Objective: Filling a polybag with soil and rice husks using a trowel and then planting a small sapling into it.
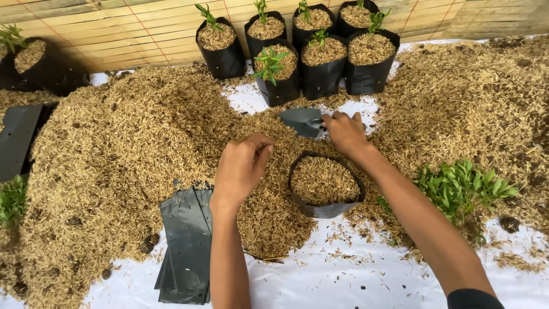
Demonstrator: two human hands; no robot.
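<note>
The right hand grips a grey scoop resting on the rice-husk heap, just beyond the husk-filled black grow bag near the white sheet's middle. The left hand, fingers curled loosely and holding nothing I can make out, hovers beside the bag above flat empty bags.

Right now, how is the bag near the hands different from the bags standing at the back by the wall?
The near bag holds only husk; the back bags each hold husk and a small green plant. The near bag stands alone between the left hand and the right hand; the back bags stand packed in a group. The near bag's rim looks slack and wide; the back bags look fuller. All are black plastic bags.
</note>
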